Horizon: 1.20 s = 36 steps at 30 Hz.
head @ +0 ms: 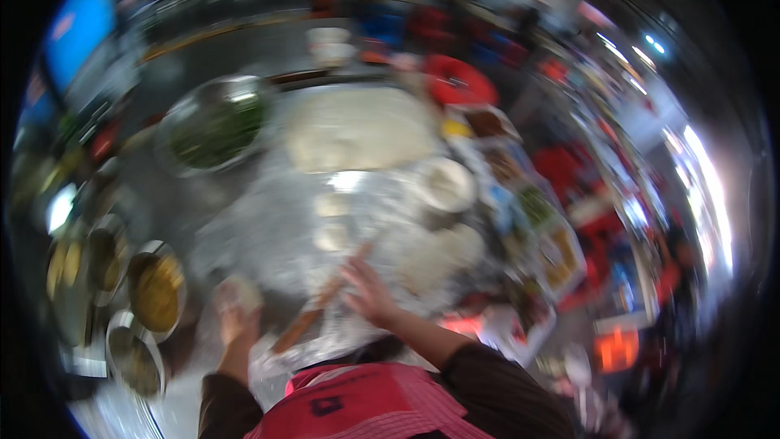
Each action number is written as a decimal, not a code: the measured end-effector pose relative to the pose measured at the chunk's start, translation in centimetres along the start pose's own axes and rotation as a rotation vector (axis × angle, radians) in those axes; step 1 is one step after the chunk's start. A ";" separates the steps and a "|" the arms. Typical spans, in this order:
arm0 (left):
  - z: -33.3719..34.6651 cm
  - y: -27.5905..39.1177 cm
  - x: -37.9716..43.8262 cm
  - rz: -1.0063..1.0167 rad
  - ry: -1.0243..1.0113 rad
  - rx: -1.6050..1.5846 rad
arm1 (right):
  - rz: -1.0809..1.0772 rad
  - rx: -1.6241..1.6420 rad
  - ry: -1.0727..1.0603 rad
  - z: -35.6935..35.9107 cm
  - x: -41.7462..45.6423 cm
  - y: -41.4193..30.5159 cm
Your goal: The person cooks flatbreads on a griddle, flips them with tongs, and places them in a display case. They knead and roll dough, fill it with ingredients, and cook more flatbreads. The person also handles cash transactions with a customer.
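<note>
The view is blurred. A wooden rolling pin (300, 330) lies slanted on the floured metal work surface (244, 238). My right hand (367, 290), fingers spread, is at the pin's upper end; whether it touches the pin is unclear. Left of the pin, my left hand (236, 319) is at a flat round piece of dough (239, 292); its grip is blurred. Two small dough pieces (332, 236) lie ahead of my right hand. Beyond them rests a large slab of dough (359, 128). More flattened dough (436, 259) lies to the right, below a white bowl (446, 185) with pale contents.
A large metal bowl of chopped greens (213, 128) stands at the back left. Round containers, one with yellow food (157, 294), line the left side. Trays of ingredients (551, 244) stand along the right. A red round object (461, 81) is behind them.
</note>
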State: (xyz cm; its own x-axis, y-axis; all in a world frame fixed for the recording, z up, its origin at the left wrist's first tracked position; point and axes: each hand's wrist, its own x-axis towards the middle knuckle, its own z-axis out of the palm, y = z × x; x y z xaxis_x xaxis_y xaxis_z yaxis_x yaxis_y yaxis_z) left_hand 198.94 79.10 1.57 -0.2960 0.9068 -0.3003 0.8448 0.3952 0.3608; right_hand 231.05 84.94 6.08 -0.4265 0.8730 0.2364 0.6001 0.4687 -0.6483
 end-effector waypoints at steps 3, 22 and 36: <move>1.0 -0.3 0.2 0.087 0.180 0.059 | 0.102 0.112 0.195 -3.9 -1.0 0.7; 4.8 -5.8 4.2 0.323 0.293 0.419 | 0.618 1.438 1.045 -5.3 -19.9 -1.3; 6.6 -8.9 6.0 0.571 0.492 0.334 | 0.129 1.676 1.550 -9.6 -29.7 -6.3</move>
State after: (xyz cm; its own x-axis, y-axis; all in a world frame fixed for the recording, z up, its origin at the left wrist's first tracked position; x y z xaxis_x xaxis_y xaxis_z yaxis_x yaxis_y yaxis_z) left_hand 192.57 80.10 -9.28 0.1232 0.9462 0.2991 0.9895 -0.1400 0.0353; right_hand 246.40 57.33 10.10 0.7194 0.6695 -0.1849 -0.6871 0.6473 -0.3300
